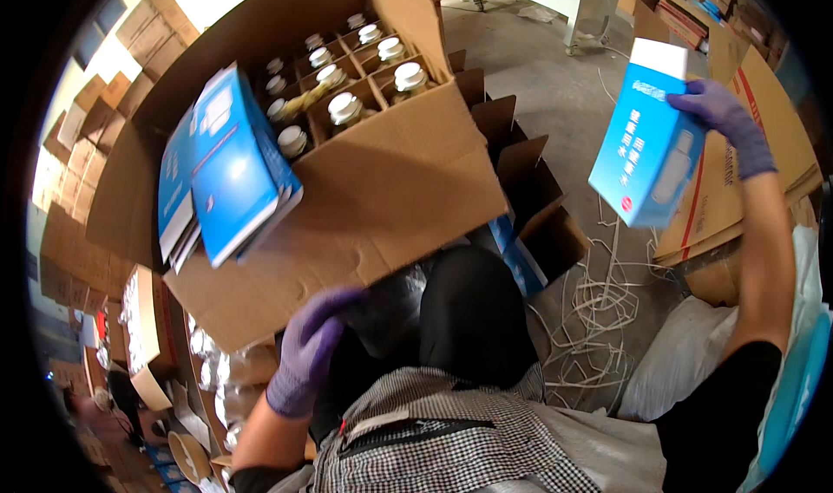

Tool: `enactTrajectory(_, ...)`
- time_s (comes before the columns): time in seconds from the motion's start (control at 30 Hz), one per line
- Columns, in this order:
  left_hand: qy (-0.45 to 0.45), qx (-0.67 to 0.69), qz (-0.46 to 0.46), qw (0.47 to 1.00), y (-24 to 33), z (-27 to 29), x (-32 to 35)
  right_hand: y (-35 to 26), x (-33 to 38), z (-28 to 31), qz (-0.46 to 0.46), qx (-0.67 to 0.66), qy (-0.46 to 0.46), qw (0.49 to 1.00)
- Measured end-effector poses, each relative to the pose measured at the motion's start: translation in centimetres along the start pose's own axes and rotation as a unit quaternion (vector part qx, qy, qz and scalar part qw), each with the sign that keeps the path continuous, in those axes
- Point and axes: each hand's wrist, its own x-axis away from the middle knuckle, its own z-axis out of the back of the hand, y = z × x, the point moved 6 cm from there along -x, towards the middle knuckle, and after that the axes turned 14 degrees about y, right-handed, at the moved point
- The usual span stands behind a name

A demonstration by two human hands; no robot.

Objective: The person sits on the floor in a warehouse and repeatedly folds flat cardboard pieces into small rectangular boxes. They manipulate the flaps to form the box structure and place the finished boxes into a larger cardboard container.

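One blue box point(646, 150), long axis steep, leaning right

Dividers point(378, 94) hide the lower parts of bottles point(344, 108) in a box point(390, 176) cropped above.

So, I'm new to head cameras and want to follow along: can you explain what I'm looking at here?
There's no machine: a person is working with two bare arms and purple gloves. The single picture comes from a wide fisheye camera on their head, looking down, so straight edges bend near the rim. The right hand holds a blue and white box out to the side. The left hand looks empty, near the lower edge of a large open carton. Inside stand white-capped bottles between dividers; flat blue cardboard pieces lie across its left corner.
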Motion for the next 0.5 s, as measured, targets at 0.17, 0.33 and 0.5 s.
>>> enactTrajectory(0.17, -0.003, -0.08, 0.119, 0.99, -3.2, 0.3, 0.8, 5.8, -13.2, -18.2, 0.04, 0.187, 0.057, 0.98)
enactTrajectory(0.33, -0.026, -0.164, 0.215, 0.962, -5.2, -1.4, 0.2, 7.9, -19.3, -36.9, 0.006, 0.128, -0.038, 0.991)
enactTrajectory(0.5, -0.02, -0.109, 0.294, 0.949, -7.1, -1.8, -1.8, 6.6, -18.1, -48.1, 0.105, 0.072, -0.12, 0.985)
